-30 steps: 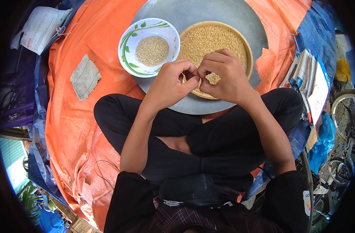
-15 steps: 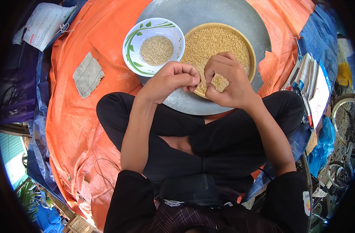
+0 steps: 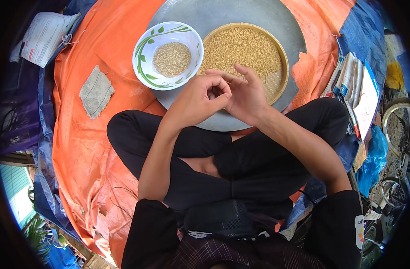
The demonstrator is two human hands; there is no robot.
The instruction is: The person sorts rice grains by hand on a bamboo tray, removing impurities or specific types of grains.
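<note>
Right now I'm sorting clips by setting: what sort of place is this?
Probably an outdoor yard or work spot on the ground: the person sits cross-legged on an orange tarp, with a woven tray of grain on a metal pan, and bicycle wheels nearby.

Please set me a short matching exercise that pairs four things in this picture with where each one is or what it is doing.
Things:
1. white bowl
2. woven tray
3. grey cloth
4. left hand

Places or states:
A. lying alone on the orange tarp
B. fingers curled, beside the right hand
C. right part of the metal platter
D. left part of the platter, holding paler grain

Pairs: 1-D, 2-C, 3-A, 4-B
</note>
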